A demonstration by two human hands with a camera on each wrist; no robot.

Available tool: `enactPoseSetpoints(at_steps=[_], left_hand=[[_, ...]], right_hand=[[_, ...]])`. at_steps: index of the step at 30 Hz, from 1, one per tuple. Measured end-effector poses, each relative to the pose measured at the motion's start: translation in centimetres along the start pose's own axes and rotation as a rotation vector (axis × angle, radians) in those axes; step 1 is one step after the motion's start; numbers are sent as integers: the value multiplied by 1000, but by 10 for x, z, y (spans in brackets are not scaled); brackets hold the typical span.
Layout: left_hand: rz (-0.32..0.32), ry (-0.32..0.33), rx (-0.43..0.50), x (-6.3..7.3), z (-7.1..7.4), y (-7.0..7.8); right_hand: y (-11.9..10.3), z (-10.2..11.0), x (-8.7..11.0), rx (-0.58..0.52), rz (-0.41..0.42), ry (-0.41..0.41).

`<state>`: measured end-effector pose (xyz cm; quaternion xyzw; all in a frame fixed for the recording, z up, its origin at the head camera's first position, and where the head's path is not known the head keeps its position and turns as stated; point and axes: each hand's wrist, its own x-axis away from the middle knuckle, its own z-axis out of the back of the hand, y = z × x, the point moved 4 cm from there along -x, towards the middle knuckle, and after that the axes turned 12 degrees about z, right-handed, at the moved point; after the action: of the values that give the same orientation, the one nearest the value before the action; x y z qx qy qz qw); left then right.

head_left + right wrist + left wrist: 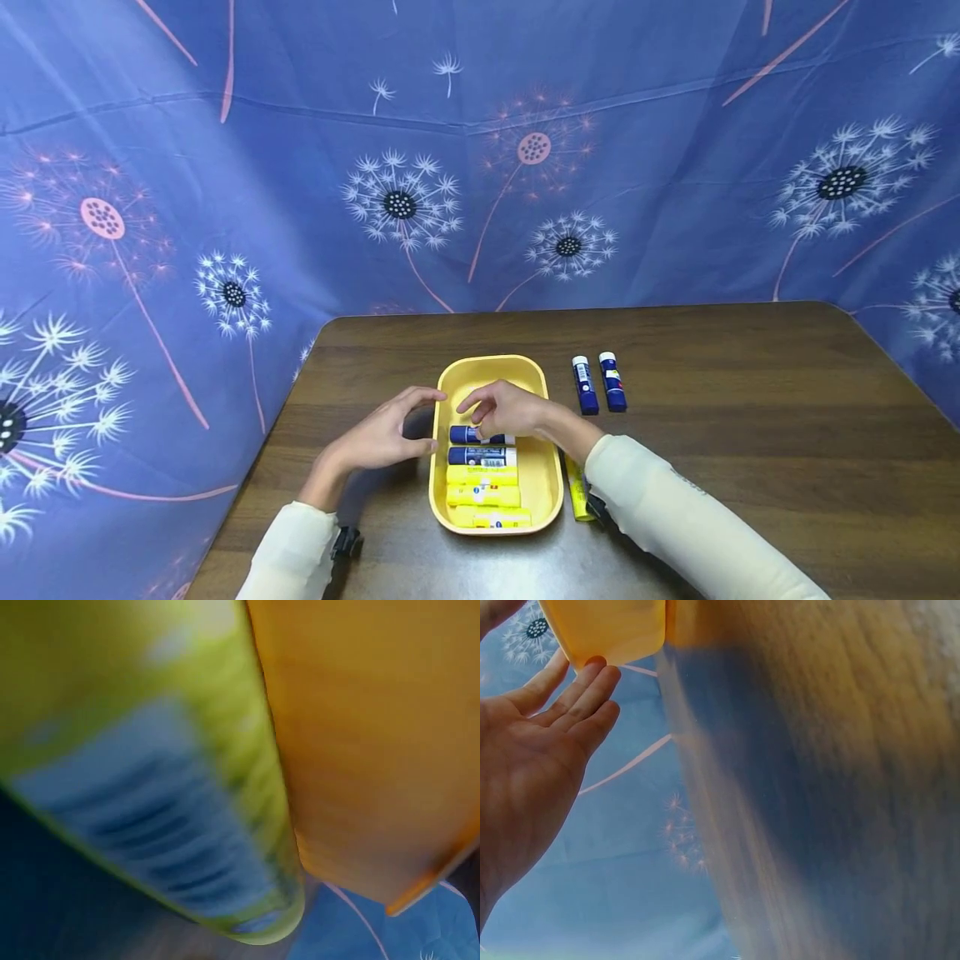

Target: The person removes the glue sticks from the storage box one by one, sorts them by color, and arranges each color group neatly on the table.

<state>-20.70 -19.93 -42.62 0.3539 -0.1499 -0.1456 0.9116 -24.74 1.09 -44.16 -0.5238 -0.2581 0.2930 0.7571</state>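
We see a blue glue stick lying in the yellow tray, under the right hand. That hand reaches in with bent fingers; we cannot tell if they grip it. The left hand has loose, open fingers at the tray's side. Another blue stick and three yellow sticks lie in the smooth, round-cornered tray, on the brown table.

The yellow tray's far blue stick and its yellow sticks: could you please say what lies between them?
In the head view, a second blue stick lies between the far blue stick and the yellow sticks.
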Motion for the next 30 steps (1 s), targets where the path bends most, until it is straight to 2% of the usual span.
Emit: enactPoseSetpoints(at_steps=[10, 15, 23, 27, 30], left_hand=[[-1, -1, -1, 1, 1, 4], [16, -18, 14, 0, 0, 3], [23, -17, 5, 2, 0, 4], [32, -12, -5, 2, 0, 4], [27, -4, -7, 1, 0, 4]], right_hand=[[-3, -6, -1, 135, 54, -54], [-4, -9, 0, 161, 58, -70], [-11, -5, 4, 193, 92, -52], [-25, 7, 11, 164, 117, -17], [-36, 21, 16, 118, 116, 39]])
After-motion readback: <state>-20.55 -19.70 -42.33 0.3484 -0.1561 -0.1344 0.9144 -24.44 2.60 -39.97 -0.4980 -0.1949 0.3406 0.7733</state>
